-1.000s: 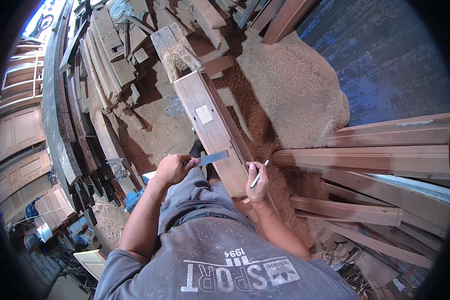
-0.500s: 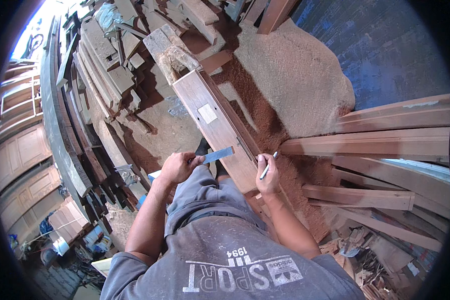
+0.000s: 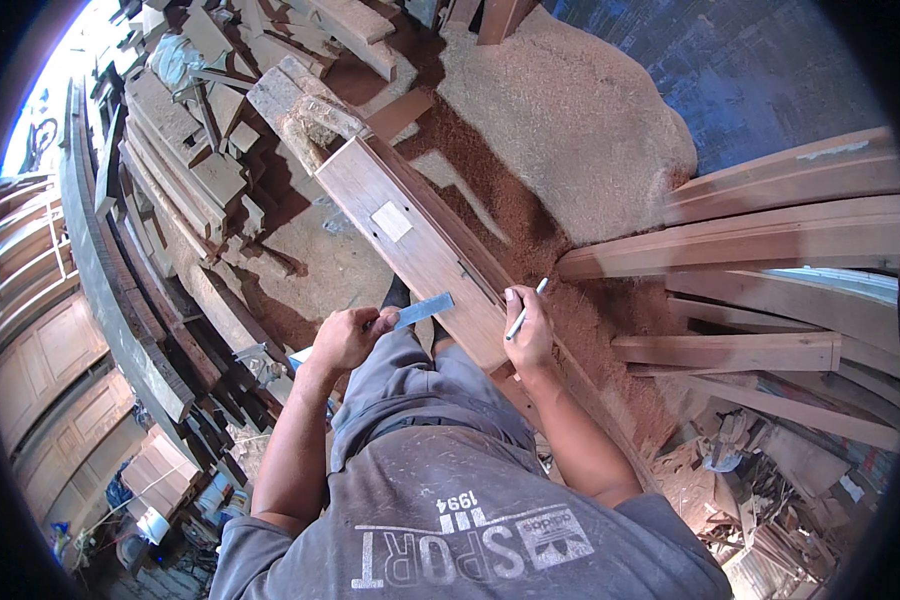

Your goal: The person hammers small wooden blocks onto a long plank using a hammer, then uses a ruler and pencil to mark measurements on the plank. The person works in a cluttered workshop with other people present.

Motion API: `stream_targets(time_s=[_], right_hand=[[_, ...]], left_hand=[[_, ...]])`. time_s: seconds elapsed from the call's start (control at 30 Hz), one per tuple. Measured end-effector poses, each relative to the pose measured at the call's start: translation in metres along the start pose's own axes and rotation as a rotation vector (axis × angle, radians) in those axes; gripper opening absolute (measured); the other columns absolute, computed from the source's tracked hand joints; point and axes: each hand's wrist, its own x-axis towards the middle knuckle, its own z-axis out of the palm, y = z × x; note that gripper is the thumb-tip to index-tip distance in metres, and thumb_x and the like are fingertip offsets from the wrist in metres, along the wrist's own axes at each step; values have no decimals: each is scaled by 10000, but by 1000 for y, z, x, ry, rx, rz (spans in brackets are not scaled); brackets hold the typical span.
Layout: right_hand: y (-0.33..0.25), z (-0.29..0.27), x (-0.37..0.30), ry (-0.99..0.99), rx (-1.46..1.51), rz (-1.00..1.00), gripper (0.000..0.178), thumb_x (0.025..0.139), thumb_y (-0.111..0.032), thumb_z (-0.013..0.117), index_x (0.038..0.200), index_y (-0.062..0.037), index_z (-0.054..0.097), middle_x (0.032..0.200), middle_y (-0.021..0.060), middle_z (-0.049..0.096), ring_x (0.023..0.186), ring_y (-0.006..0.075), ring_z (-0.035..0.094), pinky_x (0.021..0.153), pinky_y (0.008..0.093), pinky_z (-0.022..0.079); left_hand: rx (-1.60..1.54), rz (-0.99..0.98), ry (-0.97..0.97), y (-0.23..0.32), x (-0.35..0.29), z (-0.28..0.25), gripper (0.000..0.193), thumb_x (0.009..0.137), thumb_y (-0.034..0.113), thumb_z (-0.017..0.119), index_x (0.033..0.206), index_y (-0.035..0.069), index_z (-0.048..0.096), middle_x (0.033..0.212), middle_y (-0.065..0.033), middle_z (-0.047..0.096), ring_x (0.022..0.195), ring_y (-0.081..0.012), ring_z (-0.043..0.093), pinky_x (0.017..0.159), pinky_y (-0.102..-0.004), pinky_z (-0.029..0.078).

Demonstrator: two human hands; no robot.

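Observation:
A long wooden board lies slanting away from me along a narrow wooden bench. My left hand is closed round one end of a flat, bluish metal blade; its grip end is hidden in my fingers. The blade's free end reaches over the near part of the board. In my right hand, at the board's right edge, a slim white pen is pinched slantwise between the fingers. A pale square patch shows on the board's upper face, with small dark slots near it.
Wood shavings sit at the bench's far end. Stacked planks and long dark beams stand to the left. On the right, thick timbers point toward the bench. Reddish sawdust covers the floor alongside; scraps pile up lower right.
The whole view has shifted, with the board appearing farther left. My left hand still grips the blade, and the pen now leans more upright in my right hand.

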Motion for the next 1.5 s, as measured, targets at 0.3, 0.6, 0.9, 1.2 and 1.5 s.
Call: stream_targets(time_s=[0.3,0.6,0.9,1.2,1.5], right_hand=[[-5,-1,0,23,12,45,220,1099,-267,573,1130,-63,650,1016,180,753,923,416,736,769,483,574],[-17,-7,0,4,97,174,286,1116,-332,544,1162,-64,632,1028,173,770,974,375,754,813,467,578],[-9,-6,1,4,124,179,301,1118,-339,538,1145,-58,643,988,150,773,949,343,757,821,434,573],[-12,-8,1,11,164,169,293,1117,-322,545,1132,-52,657,966,148,774,926,310,764,829,414,572],[-8,-5,0,15,215,228,325,1125,-348,523,1133,-49,651,967,149,780,914,314,763,830,424,570]], left_hand=[[-23,47,-6,3,2,2,490,1020,488,660,927,21,774,749,-246,685,706,-421,683,669,-489,529],[5,31,-29,-2,-1,9,503,1015,501,663,926,19,776,761,-242,696,720,-414,693,685,-485,537],[25,29,-19,-4,-6,11,494,1018,500,659,953,29,793,767,-237,709,725,-404,709,690,-479,546],[22,27,-14,1,-9,14,503,1007,513,672,945,28,791,757,-226,705,701,-383,702,682,-475,541],[17,6,-13,3,-11,13,519,1001,532,675,954,26,784,736,-226,682,705,-373,693,678,-467,535]])
